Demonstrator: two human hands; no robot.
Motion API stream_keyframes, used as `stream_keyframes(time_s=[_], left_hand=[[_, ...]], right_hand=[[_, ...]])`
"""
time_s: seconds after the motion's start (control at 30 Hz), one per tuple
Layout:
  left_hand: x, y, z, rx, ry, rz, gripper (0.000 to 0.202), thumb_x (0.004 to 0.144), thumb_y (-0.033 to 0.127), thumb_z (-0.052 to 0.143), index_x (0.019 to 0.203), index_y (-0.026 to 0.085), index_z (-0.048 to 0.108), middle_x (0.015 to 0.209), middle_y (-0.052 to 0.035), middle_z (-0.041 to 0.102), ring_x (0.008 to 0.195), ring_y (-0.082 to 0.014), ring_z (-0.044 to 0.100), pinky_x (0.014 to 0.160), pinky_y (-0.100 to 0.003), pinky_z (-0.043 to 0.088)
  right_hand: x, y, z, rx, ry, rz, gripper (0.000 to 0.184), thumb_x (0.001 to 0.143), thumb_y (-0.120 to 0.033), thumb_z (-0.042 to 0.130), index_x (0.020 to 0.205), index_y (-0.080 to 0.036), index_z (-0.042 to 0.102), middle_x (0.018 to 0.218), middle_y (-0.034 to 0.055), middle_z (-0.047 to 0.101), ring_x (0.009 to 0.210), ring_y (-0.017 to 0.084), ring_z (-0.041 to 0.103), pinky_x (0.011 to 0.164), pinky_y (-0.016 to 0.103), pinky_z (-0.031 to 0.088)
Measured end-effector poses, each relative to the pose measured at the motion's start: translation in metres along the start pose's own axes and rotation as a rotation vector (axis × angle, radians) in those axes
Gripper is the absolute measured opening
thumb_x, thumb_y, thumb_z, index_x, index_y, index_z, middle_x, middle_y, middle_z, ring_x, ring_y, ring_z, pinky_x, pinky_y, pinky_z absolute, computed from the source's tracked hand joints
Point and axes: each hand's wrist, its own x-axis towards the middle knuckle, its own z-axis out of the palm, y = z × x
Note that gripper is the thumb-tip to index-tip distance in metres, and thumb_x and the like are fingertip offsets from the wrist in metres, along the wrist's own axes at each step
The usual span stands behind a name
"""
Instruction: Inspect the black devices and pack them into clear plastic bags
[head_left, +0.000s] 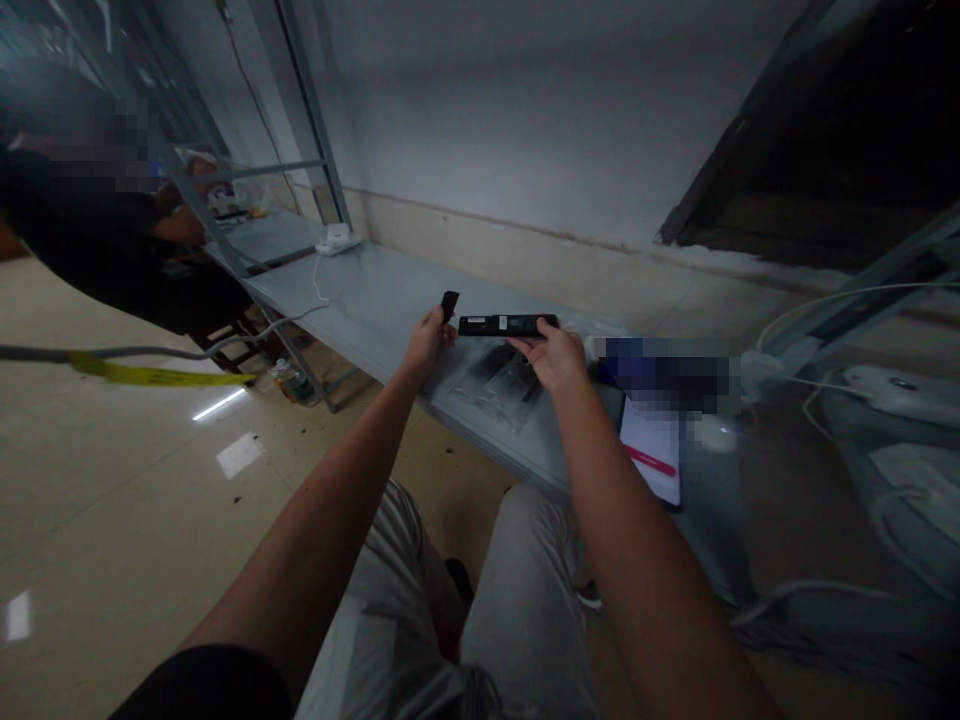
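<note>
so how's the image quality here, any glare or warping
Head view: dim overall, with glare patches on the floor; straight table edges bow from wide-angle distortion; the left hand and right hand holding the black bar look soft.

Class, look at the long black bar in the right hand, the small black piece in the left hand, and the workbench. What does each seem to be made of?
Long black bar: probably matte plastic; dark and flat, with a pale label.
Small black piece: likely the same plastic, too small to confirm.
Workbench: looks like grey painted metal; smooth, faintly glossy top on metal posts.
</note>
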Motion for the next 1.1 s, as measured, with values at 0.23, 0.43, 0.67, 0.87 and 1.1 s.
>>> stream_keyframes(time_s=[0.23, 0.43, 0.67, 0.87, 1.1], left_hand=[[-0.011, 0.013, 0.000, 0.109, -0.127, 0.054, 0.043, 0.070, 0.034, 0.078, 0.107, 0.017, 0.063, 0.068, 0.0024, 0.059, 0.059, -0.0090, 0.051, 0.059, -0.023, 0.039], [-0.014, 0.015, 0.006, 0.198, -0.240, 0.073, 0.050, 0.067, 0.033, 0.081, 0.110, 0.016, 0.063, 0.082, -0.0025, 0.068, 0.071, -0.0128, 0.060, 0.067, -0.025, 0.043], [-0.012, 0.009, 0.008, 0.220, -0.166, 0.099, 0.047, 0.068, 0.030, 0.081, 0.111, 0.017, 0.066, 0.086, -0.0043, 0.070, 0.074, -0.0149, 0.063, 0.071, -0.026, 0.046], [-0.015, 0.012, 0.011, 0.298, -0.138, 0.130, 0.045, 0.072, 0.032, 0.078, 0.113, 0.015, 0.070, 0.075, -0.0033, 0.065, 0.068, -0.0144, 0.058, 0.064, -0.025, 0.044], [-0.008, 0.007, 0.008, 0.285, -0.050, 0.062, 0.038, 0.093, 0.039, 0.050, 0.111, 0.012, 0.070, 0.060, 0.0002, 0.051, 0.055, -0.0116, 0.046, 0.055, -0.024, 0.034]], right_hand=[[0.003, 0.003, -0.001, 0.007, -0.008, -0.020, 0.014, 0.087, -0.005, 0.053, 0.089, -0.018, 0.056, 0.076, -0.0022, 0.071, 0.076, 0.018, 0.073, 0.088, 0.057, 0.058], [0.004, 0.005, -0.002, -0.021, -0.023, -0.054, 0.014, 0.084, -0.005, 0.058, 0.089, -0.019, 0.058, 0.073, -0.0031, 0.069, 0.073, 0.017, 0.072, 0.086, 0.056, 0.060], [0.001, 0.005, -0.001, -0.027, -0.037, -0.071, 0.015, 0.085, -0.005, 0.056, 0.090, -0.019, 0.058, 0.077, -0.0026, 0.070, 0.075, 0.017, 0.072, 0.088, 0.058, 0.059], [-0.002, 0.003, 0.002, -0.050, -0.027, -0.086, 0.015, 0.086, -0.005, 0.056, 0.092, -0.019, 0.058, 0.078, -0.0026, 0.068, 0.074, 0.017, 0.072, 0.089, 0.058, 0.058], [-0.001, 0.003, 0.001, -0.028, -0.039, -0.085, 0.016, 0.085, -0.004, 0.055, 0.091, -0.019, 0.057, 0.077, -0.0038, 0.069, 0.071, 0.016, 0.072, 0.086, 0.056, 0.060]])
